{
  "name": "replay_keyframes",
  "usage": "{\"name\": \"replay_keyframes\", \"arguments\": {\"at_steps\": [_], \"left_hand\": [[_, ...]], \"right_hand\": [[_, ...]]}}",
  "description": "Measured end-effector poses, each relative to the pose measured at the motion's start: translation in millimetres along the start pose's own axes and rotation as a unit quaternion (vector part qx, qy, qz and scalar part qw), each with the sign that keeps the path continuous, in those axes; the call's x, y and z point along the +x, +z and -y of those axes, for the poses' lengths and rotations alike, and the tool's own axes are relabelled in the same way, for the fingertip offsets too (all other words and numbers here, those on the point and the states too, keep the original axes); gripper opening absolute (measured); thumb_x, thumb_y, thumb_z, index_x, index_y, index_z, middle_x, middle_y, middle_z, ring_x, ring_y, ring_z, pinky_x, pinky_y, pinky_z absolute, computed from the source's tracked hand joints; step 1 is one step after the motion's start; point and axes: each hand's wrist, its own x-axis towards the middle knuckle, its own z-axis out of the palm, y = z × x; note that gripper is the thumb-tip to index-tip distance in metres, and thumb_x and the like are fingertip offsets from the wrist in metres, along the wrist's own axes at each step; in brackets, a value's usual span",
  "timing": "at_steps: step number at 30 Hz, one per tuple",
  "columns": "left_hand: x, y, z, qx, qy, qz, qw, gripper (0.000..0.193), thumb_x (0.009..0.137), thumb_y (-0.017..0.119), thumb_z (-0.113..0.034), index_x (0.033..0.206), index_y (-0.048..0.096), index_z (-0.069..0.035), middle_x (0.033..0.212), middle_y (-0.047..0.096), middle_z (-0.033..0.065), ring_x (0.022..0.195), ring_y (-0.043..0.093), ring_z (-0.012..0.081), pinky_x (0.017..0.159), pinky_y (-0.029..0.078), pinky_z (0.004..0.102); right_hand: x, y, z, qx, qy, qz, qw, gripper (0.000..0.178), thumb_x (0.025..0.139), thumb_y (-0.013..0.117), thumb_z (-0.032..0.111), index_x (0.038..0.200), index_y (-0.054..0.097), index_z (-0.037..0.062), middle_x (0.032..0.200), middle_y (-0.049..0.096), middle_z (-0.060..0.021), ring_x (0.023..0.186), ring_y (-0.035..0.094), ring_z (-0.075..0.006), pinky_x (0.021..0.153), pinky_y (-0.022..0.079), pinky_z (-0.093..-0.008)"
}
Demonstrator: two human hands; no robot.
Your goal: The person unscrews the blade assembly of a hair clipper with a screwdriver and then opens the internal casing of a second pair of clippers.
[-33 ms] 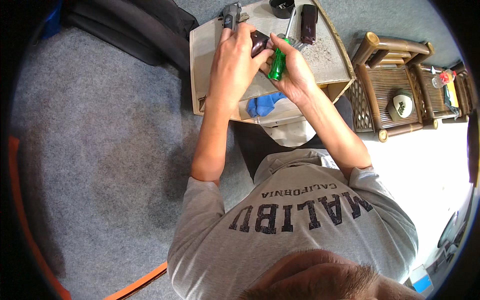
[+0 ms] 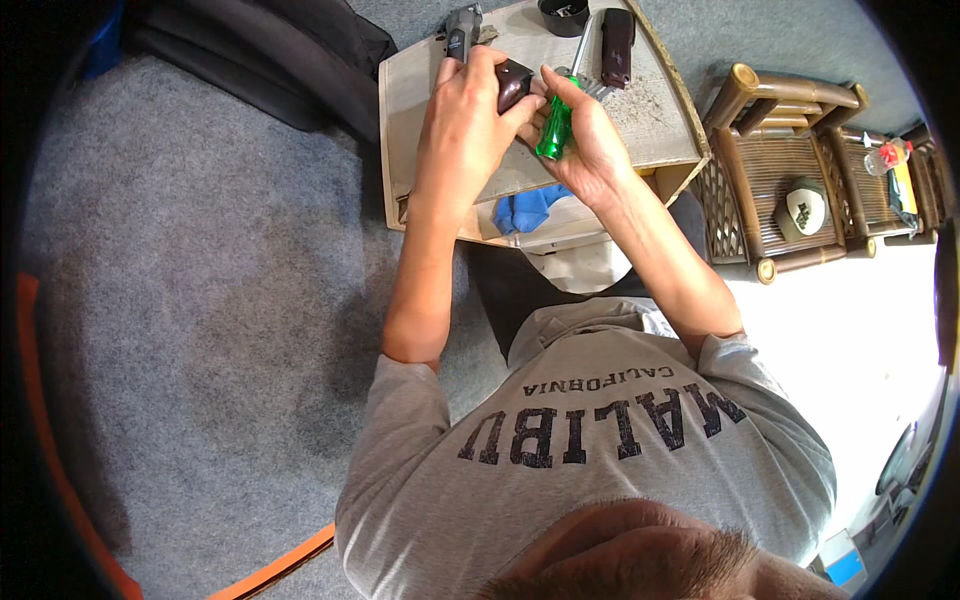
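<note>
My left hand (image 2: pixel 462 125) is closed around a glossy dark maroon piece (image 2: pixel 513 85), which looks like part of a hair clipper's housing. My right hand (image 2: pixel 592 145) grips a screwdriver (image 2: pixel 553 130) by its clear green handle, the metal shaft pointing away toward the far side. The fingertips of both hands meet near the maroon piece, and my right fingers are partly hidden. Just beyond my left hand, a grey and black hair clipper (image 2: pixel 460 35) lies on the small table (image 2: pixel 425 185). A second maroon housing piece (image 2: pixel 618 48) lies at the right, beyond my right hand.
A round black container (image 2: pixel 564 16) with small bits inside stands at the table's far edge. Dark crumbs (image 2: pixel 650 105) are scattered at right. Blue cloth (image 2: pixel 530 208) sits below the tabletop. Bamboo chairs (image 2: pixel 775 165) stand right, one with a cap (image 2: pixel 803 210). Black fabric (image 2: pixel 265 55) lies left.
The maroon piece has tilted slightly in my left hand, showing more of its surface. My right hand and the screwdriver stay almost in place.
</note>
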Motion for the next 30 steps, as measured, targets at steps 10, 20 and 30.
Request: {"name": "replay_keyframes", "arguments": {"at_steps": [10,20,30], "left_hand": [[0.8,-3.6,31.3,-0.156,-0.111,0.013,0.981,0.048,0.089,0.087,-0.021,0.125,0.066,0.003,0.110,0.076,0.0146,0.091,0.070,0.0173,0.083,0.056,0.0317],[-33.5,0.7,68.6,-0.678,-0.273,-0.089,0.677,0.037,0.108,0.062,-0.037,0.113,0.066,0.000,0.101,0.077,0.0106,0.072,0.064,0.0071,0.062,0.054,0.0223],[-46.3,32.6,78.9,-0.813,-0.263,-0.022,0.519,0.043,0.109,0.057,-0.043,0.122,0.058,-0.002,0.118,0.070,0.0138,0.081,0.065,0.0163,0.068,0.057,0.0250]], "right_hand": [[-1.2,8.3,5.0,0.001,0.004,0.003,1.000,0.032,0.109,0.057,0.021,0.125,0.058,-0.0063,0.121,0.065,-0.0177,0.115,0.068,-0.0274,0.099,0.060,-0.0369],[35.0,42.0,89.5,-0.186,-0.139,0.055,0.971,0.030,0.095,0.070,0.021,0.111,0.071,-0.0030,0.098,0.074,-0.0248,0.100,0.075,-0.0331,0.087,0.059,-0.0426],[112.9,58.6,143.5,-0.827,-0.298,-0.038,0.474,0.022,0.088,0.073,0.018,0.097,0.077,-0.0012,0.089,0.075,-0.0280,0.094,0.076,-0.0385,0.081,0.059,-0.0481]]}}
